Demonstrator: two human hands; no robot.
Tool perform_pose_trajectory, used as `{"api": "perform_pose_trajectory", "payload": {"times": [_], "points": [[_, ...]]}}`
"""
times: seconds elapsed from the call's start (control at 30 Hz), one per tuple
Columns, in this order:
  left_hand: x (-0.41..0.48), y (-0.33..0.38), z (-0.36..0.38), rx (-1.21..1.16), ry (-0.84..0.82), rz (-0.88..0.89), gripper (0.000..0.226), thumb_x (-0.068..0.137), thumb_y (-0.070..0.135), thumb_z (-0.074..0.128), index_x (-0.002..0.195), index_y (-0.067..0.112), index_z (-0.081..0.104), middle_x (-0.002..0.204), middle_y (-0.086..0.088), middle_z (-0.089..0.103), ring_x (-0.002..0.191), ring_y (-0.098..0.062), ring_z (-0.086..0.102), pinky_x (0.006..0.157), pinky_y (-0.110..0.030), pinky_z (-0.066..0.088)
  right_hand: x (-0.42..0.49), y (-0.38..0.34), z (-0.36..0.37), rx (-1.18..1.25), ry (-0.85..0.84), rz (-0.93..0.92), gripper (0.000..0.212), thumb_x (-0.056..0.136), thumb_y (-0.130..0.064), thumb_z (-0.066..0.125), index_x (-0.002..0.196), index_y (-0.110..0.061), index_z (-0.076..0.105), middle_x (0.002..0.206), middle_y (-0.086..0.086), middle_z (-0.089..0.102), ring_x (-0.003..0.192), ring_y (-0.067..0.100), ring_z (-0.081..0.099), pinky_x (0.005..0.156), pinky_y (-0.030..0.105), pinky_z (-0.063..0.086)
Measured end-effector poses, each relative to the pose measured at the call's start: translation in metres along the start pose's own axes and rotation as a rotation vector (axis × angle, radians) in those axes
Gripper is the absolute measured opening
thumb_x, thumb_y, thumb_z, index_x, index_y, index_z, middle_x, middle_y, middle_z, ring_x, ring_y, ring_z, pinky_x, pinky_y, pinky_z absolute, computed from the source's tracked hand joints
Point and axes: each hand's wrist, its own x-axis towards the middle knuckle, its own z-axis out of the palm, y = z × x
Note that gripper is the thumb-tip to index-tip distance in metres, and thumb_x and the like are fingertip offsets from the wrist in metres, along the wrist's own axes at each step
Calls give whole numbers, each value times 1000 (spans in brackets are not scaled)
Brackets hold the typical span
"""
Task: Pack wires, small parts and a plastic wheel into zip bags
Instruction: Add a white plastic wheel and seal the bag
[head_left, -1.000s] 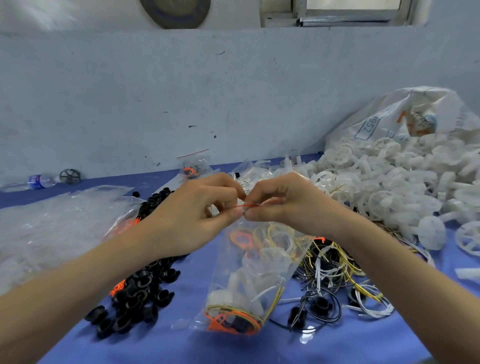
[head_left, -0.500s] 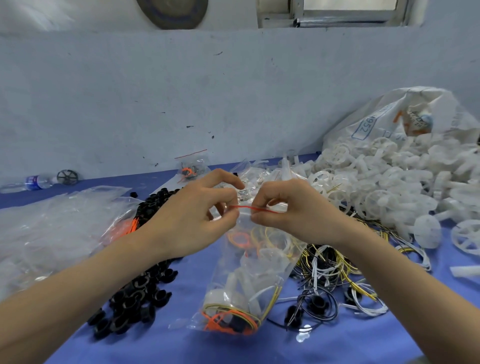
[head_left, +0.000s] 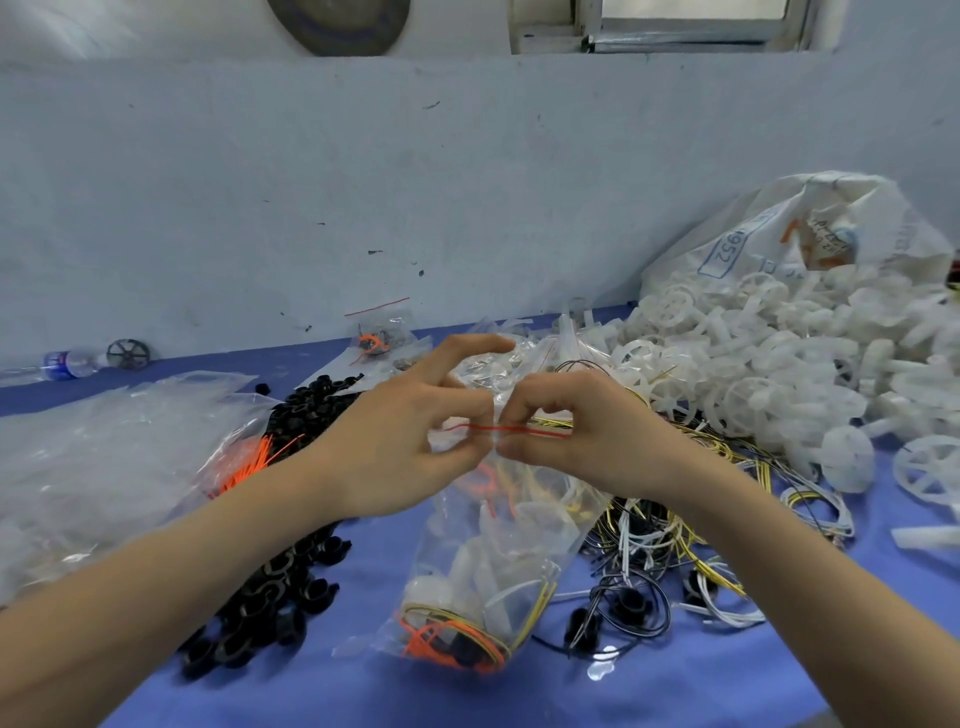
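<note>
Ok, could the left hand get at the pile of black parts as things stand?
Probably not right away: the left hand is pinching the zip bag's red seal. Once it lets go, the black parts lie uncovered just below that forearm.

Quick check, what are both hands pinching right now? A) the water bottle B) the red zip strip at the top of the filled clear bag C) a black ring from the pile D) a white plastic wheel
B: the left hand and right hand both pinch the red zip strip at the top of the filled zip bag, which hangs down to the blue table.
</note>
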Motion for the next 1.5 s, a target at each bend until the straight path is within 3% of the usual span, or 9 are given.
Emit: {"api": "perform_pose_trajectory", "payload": {"times": [0.27,0.4,0.53,0.7,0.83,0.97,1.17,1.37,1.5], "points": [[2,5,-3,50,-64,15,22,93,21,61,74,33,56,151,23,22,106,3,54,88,-38,46,1,1,-5,-34,-90,-33,12,85,-14,70,74,-15,66,68,-12,60,68,1,55,69,20,43],[2,4,-4,47,-63,38,17,91,16,62,75,22,62,152,22,23,104,2,54,86,-39,46,-4,2,-13,-40,-182,12,23,87,-20,67,69,-8,59,69,5,57,72,14,53,73,30,42],[2,-1,-4,29,-57,65,23,91,14,61,70,23,57,151,19,26,104,-3,55,88,-39,44,-3,-1,-13,-91,-184,-15,30,89,-22,65,62,-20,52,66,3,54,77,19,50,75,31,41],[2,-16,-14,-68,-192,144,22,95,21,58,77,8,61,151,16,28,113,-3,52,93,-26,40,-4,5,-16,-28,-241,31,35,85,-34,66,61,-11,54,67,15,53,76,34,51,75,44,43],[-1,-29,-25,-128,-228,100,27,95,28,54,89,5,67,150,21,28,126,-5,45,95,-31,41,-7,12,-21,19,-240,36,36,78,-46,60,64,-14,57,67,16,53,68,30,50,69,43,42],[-2,-34,-32,-143,-219,83,28,92,27,54,88,2,67,149,17,30,134,-9,39,96,-27,38,-8,24,-26,46,-231,70,28,82,-40,63,58,-26,55,61,0,47,62,13,42,62,31,34],[-5,-47,-36,-185,-194,2,34,91,27,54,80,-4,62,145,23,33,129,-5,42,84,-14,41,-13,53,-36,63,-165,149,39,77,-46,64,60,-12,53,55,-9,40,54,6,36,51,14,29],[-22,-75,-54,-223,-73,-154,33,92,25,58,77,-5,63,140,21,44,120,0,50,95,-21,40,-46,95,-66,-29,0,328,40,73,-50,61,55,-16,51,53,-6,43,50,8,38,53,20,32],[-44,-87,-58,-287,11,-272,19,93,20,59,79,10,68,126,22,60,102,5,58,84,-12,41,-76,106,-74,62,179,480,38,71,-47,64,54,-13,59,51,-2,48,50,14,38,53,25,29]]}}
